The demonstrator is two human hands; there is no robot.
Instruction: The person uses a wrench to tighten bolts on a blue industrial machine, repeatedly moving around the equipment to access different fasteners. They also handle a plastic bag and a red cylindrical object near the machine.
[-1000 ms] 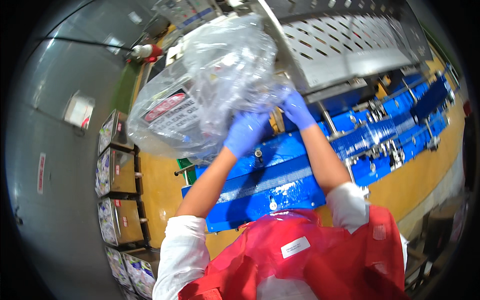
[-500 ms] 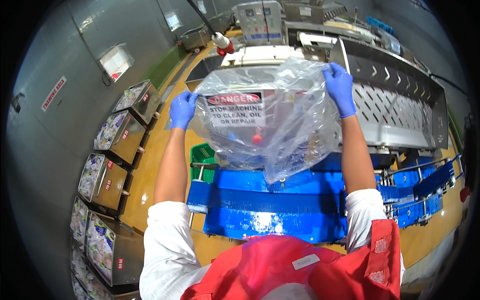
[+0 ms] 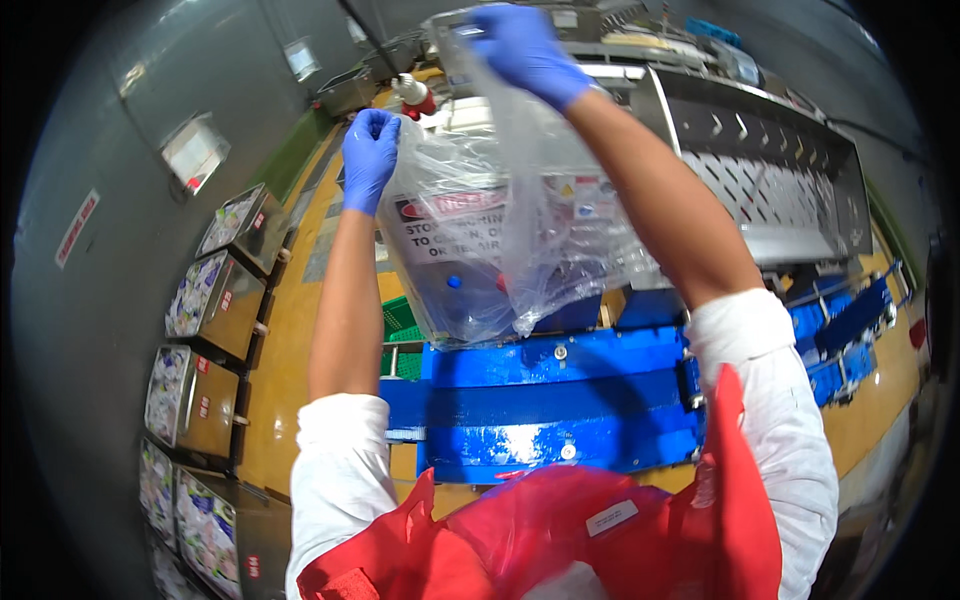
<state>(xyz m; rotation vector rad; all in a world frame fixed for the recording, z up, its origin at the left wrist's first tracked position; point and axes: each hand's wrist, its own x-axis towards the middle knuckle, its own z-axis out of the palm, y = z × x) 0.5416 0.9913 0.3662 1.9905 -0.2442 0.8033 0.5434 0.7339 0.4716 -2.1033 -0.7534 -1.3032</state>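
A clear plastic bag [image 3: 522, 190] hangs crumpled and partly folded between my two hands. My left hand [image 3: 370, 160], in a blue glove, is closed on the bag's upper left edge. Higher up and farther out, my blue-gloved right hand [image 3: 525, 55] is a little blurred by motion, and a strip of the plastic runs up to it. Behind the bag stands a metal control box with a warning sign [image 3: 455, 232] and a blue button [image 3: 454, 283], seen through the film. The bag's lower edge hangs just above the blue conveyor [image 3: 540, 405].
Metal bins [image 3: 222, 310] filled with bagged goods line the grey wall at left. A red and white plug [image 3: 413, 95] hangs on a cable beyond my left hand. At right is a slotted steel trough [image 3: 770, 190]. A green crate [image 3: 400, 325] sits behind the conveyor.
My right hand has moved up and to the left, pulling its side of the bag with it. The bag, spread wide before, is now narrower and folded. My left hand has risen slightly.
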